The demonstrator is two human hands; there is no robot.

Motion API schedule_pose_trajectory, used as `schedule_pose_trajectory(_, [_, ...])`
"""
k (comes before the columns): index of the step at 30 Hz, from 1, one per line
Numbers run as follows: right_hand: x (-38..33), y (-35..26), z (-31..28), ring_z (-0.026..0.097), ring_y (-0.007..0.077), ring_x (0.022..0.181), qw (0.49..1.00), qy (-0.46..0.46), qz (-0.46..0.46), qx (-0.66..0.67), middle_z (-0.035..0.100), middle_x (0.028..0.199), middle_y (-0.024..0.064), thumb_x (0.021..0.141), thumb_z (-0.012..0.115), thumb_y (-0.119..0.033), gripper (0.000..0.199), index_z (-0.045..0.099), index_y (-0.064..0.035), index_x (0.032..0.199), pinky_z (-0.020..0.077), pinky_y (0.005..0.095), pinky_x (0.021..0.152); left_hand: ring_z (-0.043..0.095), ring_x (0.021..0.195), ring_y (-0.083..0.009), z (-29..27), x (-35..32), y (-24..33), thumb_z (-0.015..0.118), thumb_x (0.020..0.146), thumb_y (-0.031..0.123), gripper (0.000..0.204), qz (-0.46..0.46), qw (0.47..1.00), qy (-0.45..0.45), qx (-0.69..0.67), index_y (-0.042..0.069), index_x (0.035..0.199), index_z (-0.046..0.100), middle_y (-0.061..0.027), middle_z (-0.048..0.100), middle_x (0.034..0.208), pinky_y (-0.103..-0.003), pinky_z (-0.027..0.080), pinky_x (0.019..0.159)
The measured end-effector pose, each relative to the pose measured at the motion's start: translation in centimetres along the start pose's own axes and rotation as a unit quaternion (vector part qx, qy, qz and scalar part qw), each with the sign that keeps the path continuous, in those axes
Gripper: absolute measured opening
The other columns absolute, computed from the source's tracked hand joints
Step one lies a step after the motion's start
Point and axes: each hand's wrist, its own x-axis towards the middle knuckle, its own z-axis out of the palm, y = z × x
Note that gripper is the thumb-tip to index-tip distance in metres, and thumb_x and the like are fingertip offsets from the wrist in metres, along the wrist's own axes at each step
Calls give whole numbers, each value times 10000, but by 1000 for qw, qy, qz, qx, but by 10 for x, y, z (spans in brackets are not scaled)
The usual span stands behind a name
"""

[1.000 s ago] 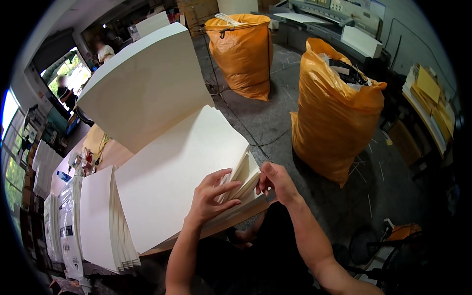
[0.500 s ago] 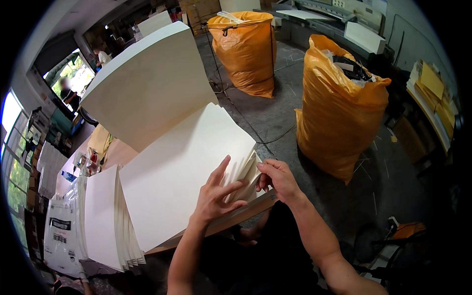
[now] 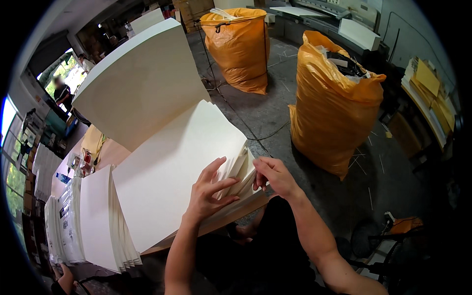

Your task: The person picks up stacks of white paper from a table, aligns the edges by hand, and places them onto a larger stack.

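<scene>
A stack of large white paper sheets lies on the table in front of me, its right-hand corner fanned into separate layers. Over that corner, my left hand has its fingers spread, the fingertips at the fanned edges. My right hand is closed at the outer edge of the same corner, thumb and forefinger pinching sheets; its other fingers curl under. Behind the stack, a tall curved white block of sheets stands upright.
Fanned white sheets and plastic-wrapped packs sit at the left, with another person's hand below them. Two orange sacks stand on the floor beyond. A black cable crosses the floor. People are near the far doorway.
The view has shifted slightly. My left fingers have bent a little over the fanned corner, where the layers gape wider. At lower left, the wrapped pack has tipped more upright beside the other person's hand.
</scene>
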Motion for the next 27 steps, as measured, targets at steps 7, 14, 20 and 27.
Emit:
schedule_pose_trajectory(7, [0, 23, 16, 618, 114, 576, 911, 119, -201, -340, 600, 643, 17, 1042, 596, -254, 336, 553, -82, 757, 445, 252, 509, 479, 1428, -415, 5, -3, 4, 747, 871, 43, 399, 2, 999, 16, 29, 222, 1227, 752, -225, 359, 1618, -560, 516, 1080])
schedule_pose_trajectory(14, [3, 13, 17, 593, 92, 532, 992, 41, -20, 114, 578, 616, -11, 1027, 621, -214, 322, 553, -105, 732, 390, 226, 487, 533, 1362, -399, 0, -1, 6, 847, 783, 194, 433, 31, 995, 6, 91, 315, 1188, 753, -214, 400, 1592, -468, 578, 995])
schedule_pose_trajectory(20, [4, 13, 15, 601, 95, 537, 995, 37, -25, 88, 582, 622, -12, 1038, 613, -233, 333, 556, -109, 734, 397, 225, 496, 532, 1364, -384, 2, -1, 4, 946, 651, 213, 540, 9, 998, 9, 58, 302, 1154, 771, -163, 415, 1594, -471, 579, 1017])
schedule_pose_trajectory(27, [0, 14, 13, 585, 126, 521, 994, 57, -40, 89, 562, 598, 14, 1049, 599, -264, 356, 553, -92, 741, 418, 246, 475, 535, 1366, -383, 0, 1, 3, 925, 682, 149, 509, 6, 999, 2, 33, 284, 1151, 779, -159, 406, 1604, -498, 576, 1027])
